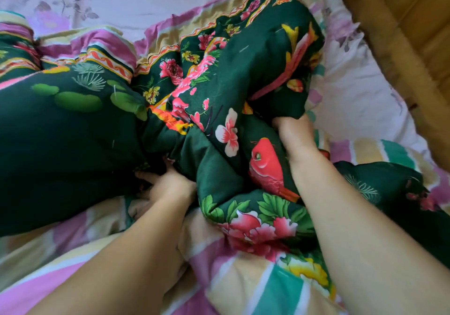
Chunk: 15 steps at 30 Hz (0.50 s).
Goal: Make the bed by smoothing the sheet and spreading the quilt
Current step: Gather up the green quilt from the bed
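Observation:
A thick dark green quilt [219, 75] printed with pink flowers and a red fish lies bunched in folds across the bed. Its striped pink, cream and teal underside shows along the near edge and at the far folds. My left hand [163, 188] grips a fold of the quilt low in the middle, fingers dug into the cloth. My right hand [294, 132] grips another fold higher up on the right, its fingertips hidden under the green cloth. The pale floral sheet [126, 0] shows beyond the quilt and at the right.
A wooden bed frame or board [401, 29] runs along the upper right corner, close to the sheet's edge. The quilt heap covers most of the mattress in front of me.

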### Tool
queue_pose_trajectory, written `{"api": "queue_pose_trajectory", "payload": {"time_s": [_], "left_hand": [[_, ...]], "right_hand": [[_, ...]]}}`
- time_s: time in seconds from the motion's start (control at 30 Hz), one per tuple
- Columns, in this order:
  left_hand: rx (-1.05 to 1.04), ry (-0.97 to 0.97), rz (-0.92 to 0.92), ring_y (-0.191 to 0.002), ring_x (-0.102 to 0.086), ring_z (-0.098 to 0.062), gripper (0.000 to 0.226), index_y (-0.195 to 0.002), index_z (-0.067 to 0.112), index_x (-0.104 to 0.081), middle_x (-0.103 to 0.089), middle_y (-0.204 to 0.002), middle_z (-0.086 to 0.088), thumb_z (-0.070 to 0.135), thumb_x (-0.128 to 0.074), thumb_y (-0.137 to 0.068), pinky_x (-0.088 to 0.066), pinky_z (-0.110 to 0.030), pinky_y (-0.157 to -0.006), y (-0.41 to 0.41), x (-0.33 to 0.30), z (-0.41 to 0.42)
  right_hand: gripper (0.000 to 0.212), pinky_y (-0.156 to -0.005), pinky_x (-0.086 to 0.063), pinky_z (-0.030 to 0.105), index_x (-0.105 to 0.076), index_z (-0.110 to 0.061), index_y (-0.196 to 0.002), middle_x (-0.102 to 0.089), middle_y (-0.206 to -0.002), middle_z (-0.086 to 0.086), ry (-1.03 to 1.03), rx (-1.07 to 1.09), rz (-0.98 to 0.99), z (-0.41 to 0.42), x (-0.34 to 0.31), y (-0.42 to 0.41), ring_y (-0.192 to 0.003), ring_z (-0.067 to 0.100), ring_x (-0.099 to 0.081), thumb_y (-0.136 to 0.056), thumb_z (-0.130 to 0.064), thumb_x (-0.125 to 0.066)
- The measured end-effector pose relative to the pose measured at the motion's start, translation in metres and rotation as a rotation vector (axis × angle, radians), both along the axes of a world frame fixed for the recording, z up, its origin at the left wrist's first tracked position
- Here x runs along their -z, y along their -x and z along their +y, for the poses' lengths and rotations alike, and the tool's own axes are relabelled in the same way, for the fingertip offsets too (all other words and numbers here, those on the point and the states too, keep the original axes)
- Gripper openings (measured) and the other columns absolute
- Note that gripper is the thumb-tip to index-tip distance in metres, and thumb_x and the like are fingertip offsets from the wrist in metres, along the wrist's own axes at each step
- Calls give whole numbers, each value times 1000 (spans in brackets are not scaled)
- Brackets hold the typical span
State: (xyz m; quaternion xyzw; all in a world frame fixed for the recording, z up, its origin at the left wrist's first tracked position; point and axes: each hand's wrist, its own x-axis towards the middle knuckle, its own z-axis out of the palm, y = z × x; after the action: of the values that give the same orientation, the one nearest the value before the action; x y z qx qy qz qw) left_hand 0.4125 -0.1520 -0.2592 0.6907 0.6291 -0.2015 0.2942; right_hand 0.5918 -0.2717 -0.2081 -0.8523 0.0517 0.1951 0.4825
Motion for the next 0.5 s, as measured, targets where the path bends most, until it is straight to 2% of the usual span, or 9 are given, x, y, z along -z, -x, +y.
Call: {"api": "queue_pose_trajectory", "payload": {"time_s": [0.07, 0.13, 0.23, 0.3, 0.43, 0.5], "left_hand": [[31, -36, -63, -140, -12, -48, 81, -149, 40, -1, 20, -155, -17, 54, -51, -88, -21, -59, -112, 9, 4, -2], [52, -39, -114, -140, -13, -46, 73, -150, 35, -5, 10, -158, -15, 52, -45, -92, -21, -56, -113, 24, 4, -7], [18, -12, -223, -132, -35, -42, 66, -148, 22, -21, -32, -149, -19, 57, -34, -93, -28, -51, -111, 51, -5, -18], [32, 43, -257, -122, -46, -40, 63, -139, 22, -37, -48, -134, -19, 61, -33, -90, -35, -52, -106, 74, -15, -23], [45, 80, -364, -119, -49, -40, 50, -134, 14, -45, -52, -129, -20, 45, -40, -95, -38, -50, -104, 119, -59, -39], [9, 115, -453, -119, -50, -39, 53, -133, 12, -46, -54, -128, -21, 45, -44, -93, -41, -46, -102, 151, -83, -46]], "right_hand": [[34, -81, -49, 29, -65, -15, -102, -66, -96, 7, -21, -6, -59, -14, -16, 26, -95, 28, -63, -68, -11, -64], [27, -86, -51, 35, -61, -21, -93, -64, -92, 4, -32, -9, -96, -25, -36, 51, -94, 28, -62, -68, -11, -63], [27, -89, -51, 38, -63, -20, -95, -65, -92, 3, 5, -39, -148, -42, -65, 93, -95, 28, -62, -71, -8, -63], [21, -85, -51, 35, -61, -20, -90, -66, -89, 3, 33, -60, -173, -52, -85, 123, -91, 29, -62, -71, -9, -63], [18, -75, -47, 28, -61, -17, -88, -65, -89, 6, 95, -95, -185, -62, -118, 178, -86, 29, -61, -71, -12, -64], [26, -74, -46, 27, -62, -13, -90, -66, -93, 9, 125, -120, -179, -58, -137, 211, -85, 30, -60, -65, -20, -63]]}}
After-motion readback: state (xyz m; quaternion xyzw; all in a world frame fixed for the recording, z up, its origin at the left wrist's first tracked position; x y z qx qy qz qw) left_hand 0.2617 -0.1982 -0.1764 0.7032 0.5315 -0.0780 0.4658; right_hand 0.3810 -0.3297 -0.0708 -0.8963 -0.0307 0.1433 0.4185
